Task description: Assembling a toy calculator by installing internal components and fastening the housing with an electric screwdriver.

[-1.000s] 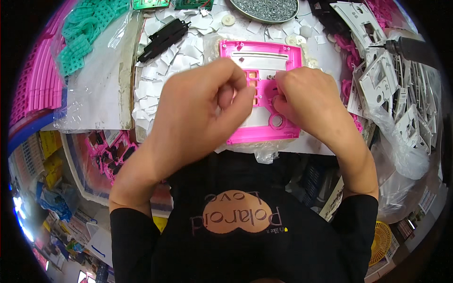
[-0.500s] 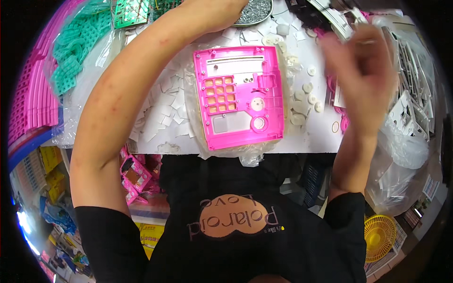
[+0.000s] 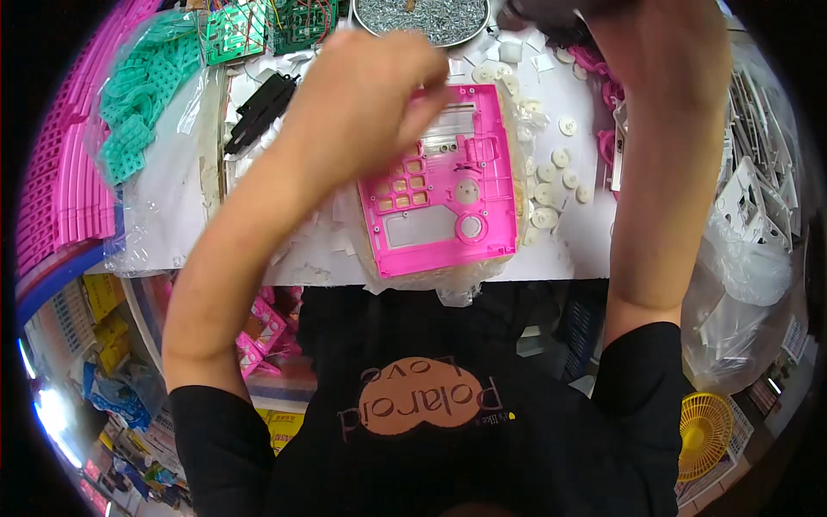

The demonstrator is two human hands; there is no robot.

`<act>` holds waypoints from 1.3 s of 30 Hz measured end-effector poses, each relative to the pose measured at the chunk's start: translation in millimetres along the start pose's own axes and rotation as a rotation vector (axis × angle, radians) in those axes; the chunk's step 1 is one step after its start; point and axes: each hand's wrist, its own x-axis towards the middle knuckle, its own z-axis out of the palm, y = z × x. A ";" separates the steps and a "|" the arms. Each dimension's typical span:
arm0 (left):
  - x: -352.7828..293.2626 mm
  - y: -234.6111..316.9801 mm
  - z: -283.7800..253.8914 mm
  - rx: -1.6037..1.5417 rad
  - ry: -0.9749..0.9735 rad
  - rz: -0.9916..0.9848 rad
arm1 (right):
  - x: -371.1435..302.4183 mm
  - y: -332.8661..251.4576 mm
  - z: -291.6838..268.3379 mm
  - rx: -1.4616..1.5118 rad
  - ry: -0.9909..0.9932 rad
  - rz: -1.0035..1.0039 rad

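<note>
A pink plastic housing panel with a grid of keypad openings lies on a padded clear plastic wrap at the table's front edge. Above its upper left part hovers my left hand, fingers curled together; whatever they hold, if anything, is hidden. Just beyond that hand stands a round metal dish heaped with small screws. My right hand reaches to the far right, dark and blurred at the top edge beside a black object; its fingers cannot be made out.
White round plastic discs and paper scraps lie right of the panel. Green circuit boards with wires, a black plastic part and teal rubber keypads are at left. Bagged white parts line the right; pink grilles stack far left.
My left hand has come back from the screw dish toward me, over the panel. My right hand has moved farther away, to the top edge. The panel stays in place.
</note>
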 end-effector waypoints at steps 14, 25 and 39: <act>-47.3 73.2 7.9 -0.296 0.066 -0.091 | -84.1 -48.9 28.4 0.385 -0.124 0.199; -42.3 69.9 12.3 -0.099 -0.002 -0.117 | -87.8 -40.8 6.4 0.339 -0.114 0.199; -95.2 78.5 8.8 -0.068 0.092 -0.165 | -153.8 -14.7 35.9 -1.029 0.331 0.098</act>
